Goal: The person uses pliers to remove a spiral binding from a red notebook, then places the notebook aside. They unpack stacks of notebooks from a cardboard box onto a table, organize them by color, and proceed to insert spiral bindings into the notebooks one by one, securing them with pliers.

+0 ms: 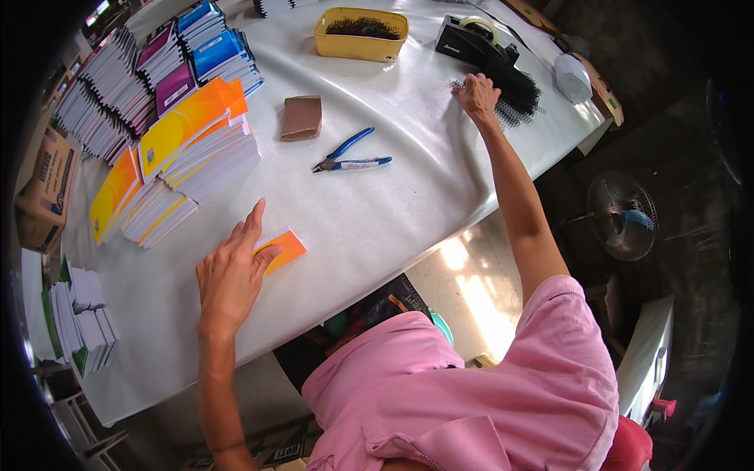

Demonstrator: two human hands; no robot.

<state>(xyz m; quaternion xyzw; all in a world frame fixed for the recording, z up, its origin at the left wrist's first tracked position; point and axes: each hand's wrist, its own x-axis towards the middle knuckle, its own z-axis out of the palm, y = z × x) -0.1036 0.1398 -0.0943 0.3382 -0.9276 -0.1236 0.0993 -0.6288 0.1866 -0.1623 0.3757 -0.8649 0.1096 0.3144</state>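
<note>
My left hand (234, 275) is at the near left of the table, its thumb across a small orange and yellow booklet (287, 250) and its fingers along the booklet's far side. My right arm stretches to the far right. There my right hand (477, 96) touches the left edge of a heap of black spiral binding coils (514, 93), fingers bent down around some strands. How many coils it grips is hidden. Between the hands lie blue-handled cutting pliers (352, 153), jaws to the left, and a brown block (301, 118).
Fanned stacks of orange-yellow booklets (181, 149) and spiral-bound blue and purple notebooks (216, 55) fill the far left. At the back stand a yellow tub (361, 39) of coils and a black tape dispenser (463, 41). A fan (622, 216) is beyond the table's right edge.
</note>
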